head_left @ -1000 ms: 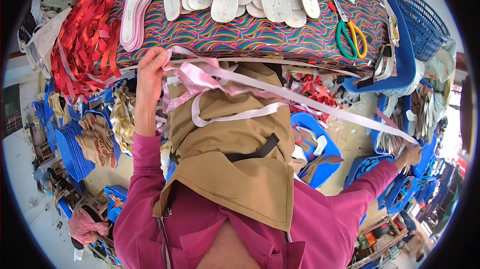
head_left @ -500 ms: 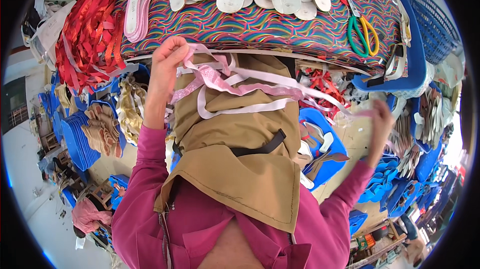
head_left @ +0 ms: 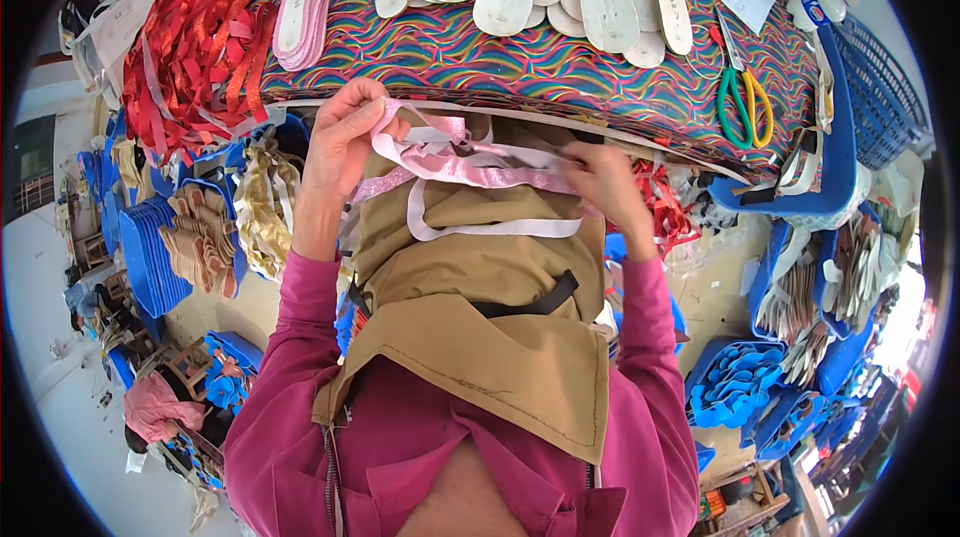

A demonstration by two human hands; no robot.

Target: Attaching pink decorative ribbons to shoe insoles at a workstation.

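Note:
My left hand (head_left: 345,142) is closed, pinching one end of a loose bunch of glittery pink strips (head_left: 470,169) with pale undersides. The strips stretch across my lap over a tan apron (head_left: 450,267), just in front of the table edge. At their other end my right hand (head_left: 612,189) has its fingers curled on the bunch; the fingertips are slightly blurred. A pale loop of strip (head_left: 490,229) hangs down on the apron between the hands.
The table with a patterned cloth (head_left: 430,57) bears white insoles (head_left: 510,2), pink-edged insoles (head_left: 310,2), red ribbons (head_left: 200,57) and scissors (head_left: 742,102) with green and yellow handles. A blue basket (head_left: 875,77) stands right. Blue bins (head_left: 150,257) with cut pieces flank me.
My right hand has come in from far out on the right, where it held a strip's trailing end, to the bunch over my lap. My left hand keeps its hold.

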